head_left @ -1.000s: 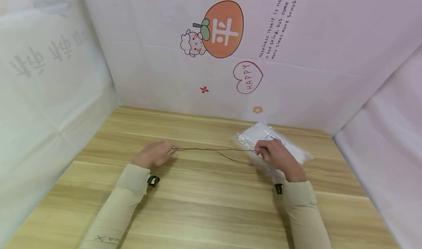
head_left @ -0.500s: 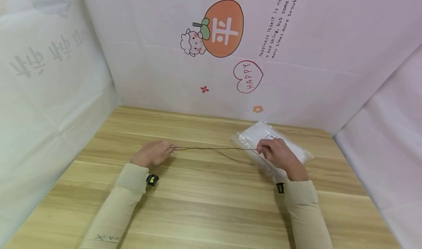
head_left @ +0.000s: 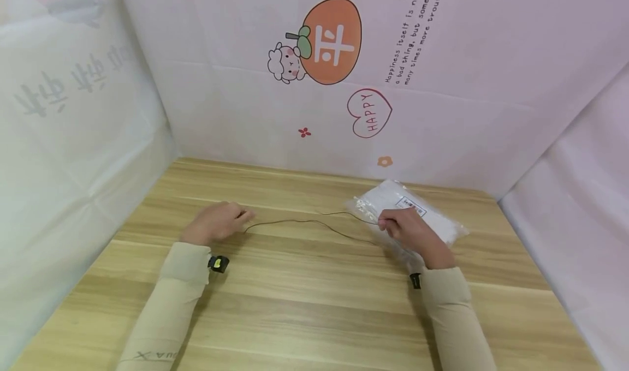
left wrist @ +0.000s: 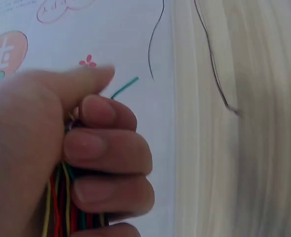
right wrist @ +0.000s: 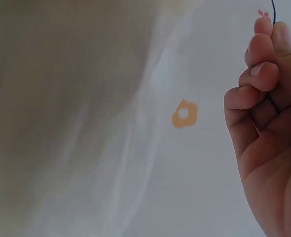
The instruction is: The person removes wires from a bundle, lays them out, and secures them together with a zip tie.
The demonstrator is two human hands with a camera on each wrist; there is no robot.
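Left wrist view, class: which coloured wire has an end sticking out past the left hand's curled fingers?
The green wire, whose short, straight tip juts clear of the left hand. The red wires and yellow wires show only inside the grip.

Two grips show, the left grip (head_left: 215, 223) and the right grip (head_left: 414, 233), with two sleeves (head_left: 452, 316) and two black wrist pieces (head_left: 415, 281). One surface (head_left: 304, 327) bears one clear packet (head_left: 442, 230) with one label (head_left: 411, 206). Two dark strand lengths (head_left: 297, 220) show, one piece or two unclear; the bundled coloured strands (left wrist: 56, 212) overlap too much to count. Printed are three flowers (head_left: 304, 132), one heart (head_left: 369, 113), one fruit (head_left: 349, 33) and one sheep (head_left: 284, 65).
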